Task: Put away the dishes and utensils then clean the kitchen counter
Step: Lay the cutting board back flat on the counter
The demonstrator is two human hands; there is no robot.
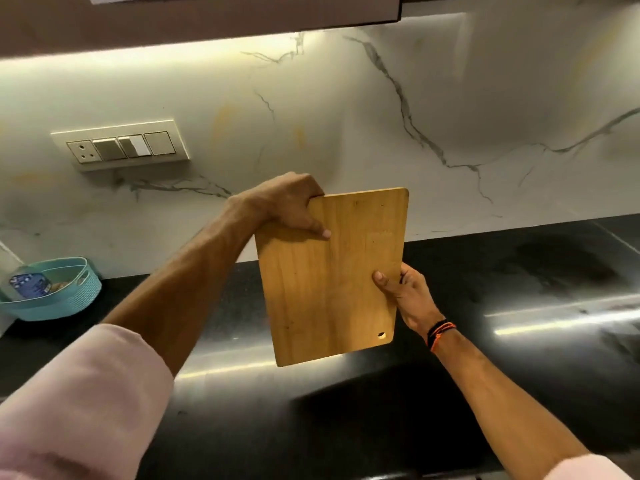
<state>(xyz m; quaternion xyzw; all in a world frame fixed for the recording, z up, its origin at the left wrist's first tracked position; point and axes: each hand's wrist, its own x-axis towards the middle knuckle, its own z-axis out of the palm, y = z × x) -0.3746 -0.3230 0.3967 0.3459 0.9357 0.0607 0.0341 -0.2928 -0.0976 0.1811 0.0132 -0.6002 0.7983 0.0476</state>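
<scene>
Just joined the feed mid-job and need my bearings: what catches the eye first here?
A wooden cutting board held up mid-frame above the black counter, the left hand gripping its top-left corner and the right hand its right edge. Far left, a teal basket sits on the counter under a wall switch panel.

Warm under-cabinet light, wide-angle view

A warm strip under the upper cabinet (207,26) brightens the marble backsplash (450,98) and fades downward; the black counter (346,427) stays dim with streaky glare. Straight lines bow near the edges, and the near sleeve (69,410) is soft.
</scene>
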